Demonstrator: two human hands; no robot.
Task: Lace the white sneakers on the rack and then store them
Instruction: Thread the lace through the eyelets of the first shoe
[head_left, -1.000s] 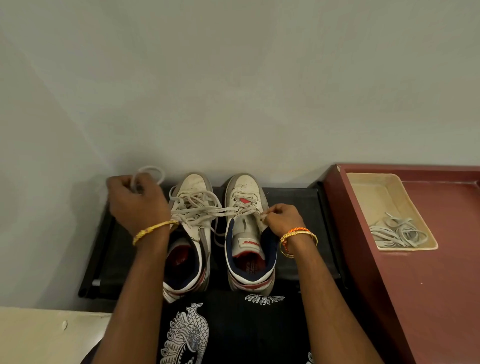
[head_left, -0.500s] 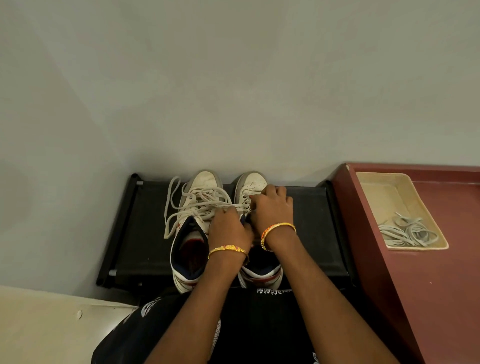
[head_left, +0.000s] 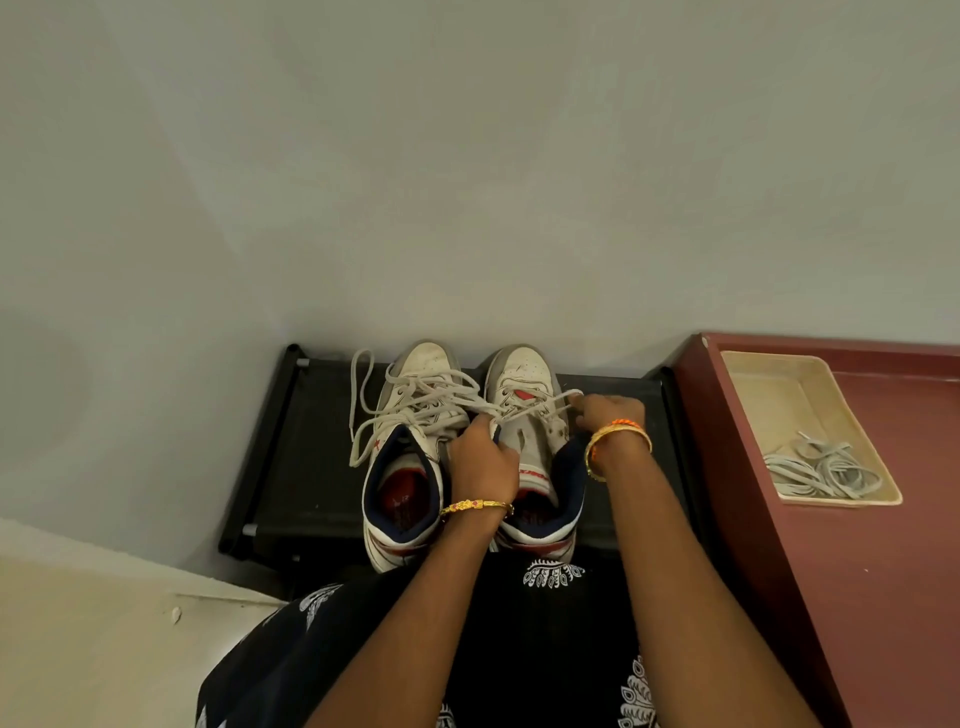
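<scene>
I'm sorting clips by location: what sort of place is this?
Probably a home entryway or shoe corner: a low black shoe rack against a plain wall, beside a maroon cabinet bearing a tray of spare laces.

You had dim, soft indoor light; shadows pooled on the wall (head_left: 156, 260) far left and under the rack (head_left: 311, 467). Slight softness throughout, wide-angle bending at edges, no glare.

At frame centre, two white sneakers (head_left: 470, 447) stand on a black rack (head_left: 311, 467). Both hands, left hand (head_left: 483, 457) and right hand (head_left: 610, 413), pinch the right shoe's lace (head_left: 540, 402). At right, a tray (head_left: 769, 395) holds spare laces (head_left: 821, 470).
</scene>
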